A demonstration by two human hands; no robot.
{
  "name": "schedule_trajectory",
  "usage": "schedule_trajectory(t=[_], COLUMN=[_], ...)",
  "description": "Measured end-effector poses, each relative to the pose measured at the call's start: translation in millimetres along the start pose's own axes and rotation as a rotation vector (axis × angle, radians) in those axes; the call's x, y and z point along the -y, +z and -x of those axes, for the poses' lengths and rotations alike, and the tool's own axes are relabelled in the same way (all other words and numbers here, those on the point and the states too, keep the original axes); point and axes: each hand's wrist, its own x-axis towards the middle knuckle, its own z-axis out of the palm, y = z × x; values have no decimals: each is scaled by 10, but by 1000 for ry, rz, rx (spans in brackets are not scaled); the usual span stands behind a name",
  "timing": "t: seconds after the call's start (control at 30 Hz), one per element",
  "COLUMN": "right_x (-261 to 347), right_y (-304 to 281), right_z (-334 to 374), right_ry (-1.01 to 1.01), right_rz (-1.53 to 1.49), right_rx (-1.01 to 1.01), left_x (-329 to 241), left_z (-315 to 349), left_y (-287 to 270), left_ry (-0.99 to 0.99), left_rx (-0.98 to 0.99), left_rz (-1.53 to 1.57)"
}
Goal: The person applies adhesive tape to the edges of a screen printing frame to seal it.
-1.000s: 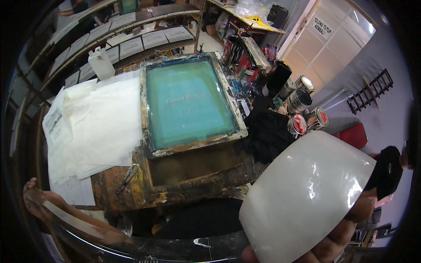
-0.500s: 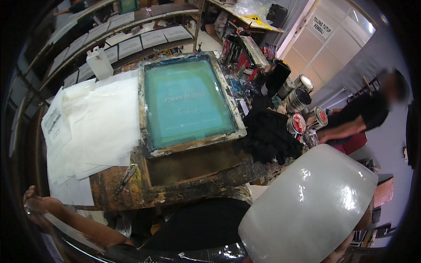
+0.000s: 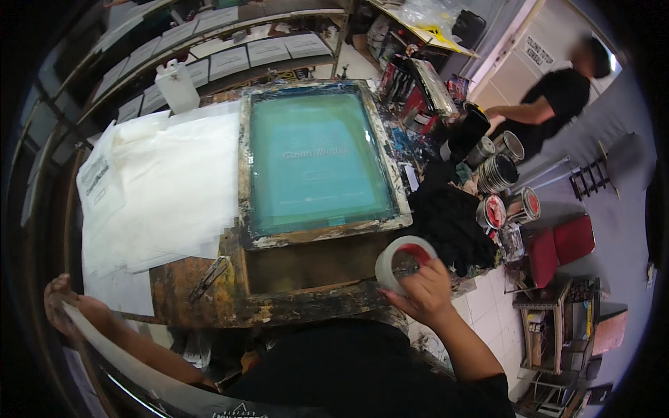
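My right hand (image 3: pixel 423 291) grips a wide roll of clear tape (image 3: pixel 387 268) with a red inner core, just off the table's front edge. Out at the far left, my left hand (image 3: pixel 61 298) has its fingers bent at the end of a long translucent strip of tape (image 3: pixel 132 369), which slants down across my forearm to the lower edge. Whether the strip joins the roll is not visible. Between and beyond my hands, a framed printing screen (image 3: pixel 317 171) with a blue-green mesh lies on the table. Left of it spreads a stack of white translucent sheets (image 3: pixel 167 188).
A cutter knife (image 3: pixel 208 277) lies on the stained wooden table (image 3: pixel 178 299). Black cloth (image 3: pixel 446 216) and ink cans (image 3: pixel 497 173) crowd its right side. A white jug (image 3: pixel 177 86) stands behind the sheets. Another person (image 3: pixel 557 104) is beyond the cans; a red chair (image 3: pixel 543 258) stands right.
The tape roll, large and near the camera before, has moved away toward the table edge with my right hand now visible on it. The other person has moved farther back.
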Motion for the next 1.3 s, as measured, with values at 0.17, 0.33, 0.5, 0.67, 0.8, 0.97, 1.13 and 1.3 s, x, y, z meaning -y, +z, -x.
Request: schedule_trajectory(t=[0.17,0.33,0.5,0.67,0.8,0.97,1.13,1.3], right_x=[-526,51,529,-37,-592,-2388,-3550,-4000], right_y=[544,-142,-293,54,284,1163,2119,2656], right_z=[473,-617,-1597,-1997,-2115,-2731,-3206,-3312], right_ry=[141,119,-202,-205,311,637,662,701], right_rz=[61,-356,-851,-903,-710,-621,-530,-355], right_rx=[86,-263,-445,-492,-358,-344,-313,-296], left_x=[-12,535,432,-86,-137,-408,-8,74], left_z=[131,209,210,209,536,751,1121,1410], left_y=[151,-66,292,870,1698,3836,5226,5725], left_ry=[-217,-173,-255,-349,-308,-608,-571,-453], left_rx=[-103,115,55,-5,257,738,827,872], left_rz=[122,189,222,269,-87,480,435,357])
